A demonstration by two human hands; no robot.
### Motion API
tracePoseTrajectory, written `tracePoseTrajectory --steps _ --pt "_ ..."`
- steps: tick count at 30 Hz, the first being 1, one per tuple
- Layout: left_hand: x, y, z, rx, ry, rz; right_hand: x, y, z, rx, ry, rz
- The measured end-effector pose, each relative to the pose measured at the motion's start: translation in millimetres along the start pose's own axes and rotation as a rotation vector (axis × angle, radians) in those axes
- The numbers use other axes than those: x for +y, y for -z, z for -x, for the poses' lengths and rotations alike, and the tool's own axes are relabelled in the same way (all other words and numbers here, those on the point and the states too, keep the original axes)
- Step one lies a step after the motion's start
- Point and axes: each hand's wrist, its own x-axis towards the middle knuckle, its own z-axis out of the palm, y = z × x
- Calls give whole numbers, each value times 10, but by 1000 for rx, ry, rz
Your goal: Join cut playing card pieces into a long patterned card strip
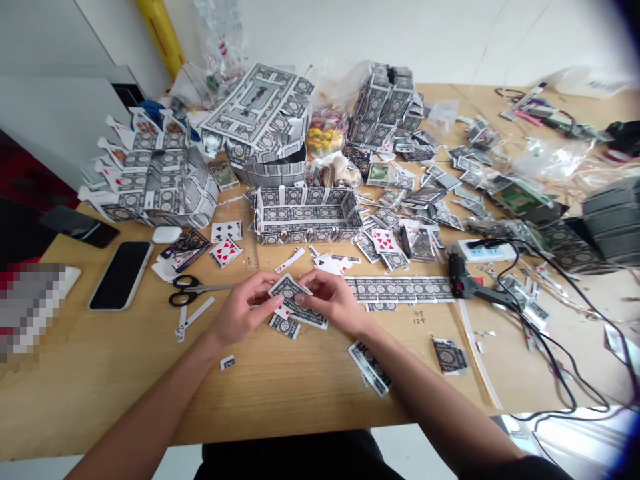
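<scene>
Starting at my left, I have a white-edged smartphone (121, 275) lying screen up on the wooden table (280, 407), with a stepped structure of folded playing cards (160, 183) behind it. Next to the phone, a white earbud case (167, 235) sits just behind a dark card box (186, 248). Black-handled scissors (186, 291) lie nearby, blades pointing towards my left hand (247, 310).

That hand has its thumb and fingers clamped on the left side of some patterned-back playing cards (313, 315), the thing I am working on, held just above the table in front of me. A red-pipped face shows by the left thumb; I cannot tell how many cards are in the grip. Another patterned card (285, 327) lies on the wood below. Beyond my hands stands an open rectangular tray built from cards (307, 233).

My right hand (333, 300) pinches the right side of the same cards, thumb on the patterned face, the other fingers mostly hidden behind. Past it runs a flat strip of joined cards (405, 289), its far end just beside a black glue gun (475, 288). Behind the gun, a white power strip (487, 251) has plugs in it.
</scene>
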Motion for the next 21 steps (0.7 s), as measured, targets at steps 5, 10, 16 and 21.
tracePoseTrajectory --steps 5,10,16,21 --pt "-65 -23 10 99 -79 -68 -52 4 22 -87 -29 -43" --pt "-121 -37 25 156 -239 -279 -76 -7 27 -75 -24 -22" --pt "-44 -36 -16 131 -536 -566 -86 -16 26 -25 -4 8" --pt "-27 -83 -7 46 -557 -683 -101 -57 33 -26 -21 23"
